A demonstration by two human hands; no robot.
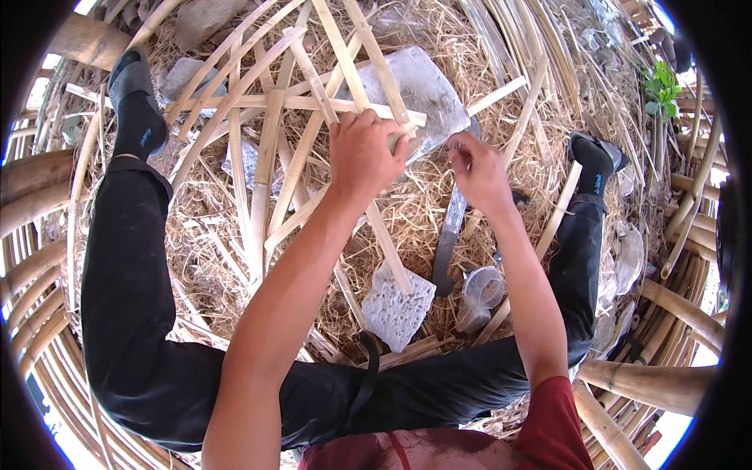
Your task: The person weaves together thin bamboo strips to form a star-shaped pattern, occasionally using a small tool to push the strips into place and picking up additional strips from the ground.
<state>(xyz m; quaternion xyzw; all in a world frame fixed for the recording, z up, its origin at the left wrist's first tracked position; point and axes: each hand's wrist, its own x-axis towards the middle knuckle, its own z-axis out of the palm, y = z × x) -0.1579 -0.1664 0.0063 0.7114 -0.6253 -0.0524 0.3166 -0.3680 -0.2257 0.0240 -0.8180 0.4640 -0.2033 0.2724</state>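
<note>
Your left hand (363,154) pinches crossed strips (379,63) over the slab (432,90), seemingly to steady them; your right hand (479,172) curls nearby, whether pinching anything I cannot tell.

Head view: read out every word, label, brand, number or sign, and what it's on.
Black fabric sock on the left foot: light-blue lettering, too small to read reliably.
Black fabric sock on the right foot: light-blue lettering, also too small.
Pale flat bamboo strips at the left hand: none visible.
</note>
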